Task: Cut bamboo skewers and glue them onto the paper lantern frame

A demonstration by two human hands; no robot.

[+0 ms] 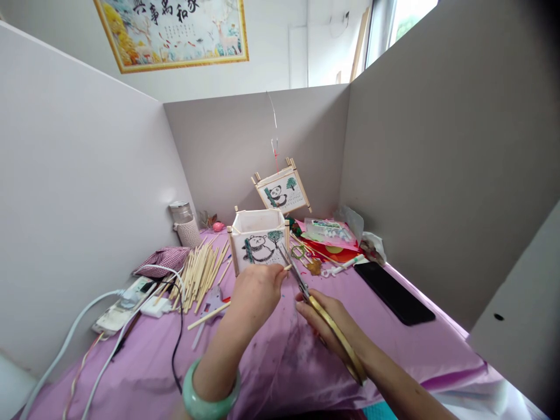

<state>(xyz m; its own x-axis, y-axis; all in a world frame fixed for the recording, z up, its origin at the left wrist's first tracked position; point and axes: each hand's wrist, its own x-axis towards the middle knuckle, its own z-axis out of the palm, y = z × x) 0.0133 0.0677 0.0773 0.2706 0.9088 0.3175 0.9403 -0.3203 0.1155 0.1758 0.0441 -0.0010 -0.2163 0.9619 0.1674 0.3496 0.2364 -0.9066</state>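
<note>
Above the centre of the cloth-covered desk [271, 361], the left hand [258, 289] has its grip closed on a pale stick [210, 315], tip projecting; the right hand's [328, 316] grip encloses the scissors [335, 335], blades beside that tip. One panda-panelled frame [284, 192] hangs, apparently assembled; another panda box [259, 248] stands open-topped. The stick seems uncut, with many loose sticks [201, 274] unused. It looks slender, straight and plain.
</note>
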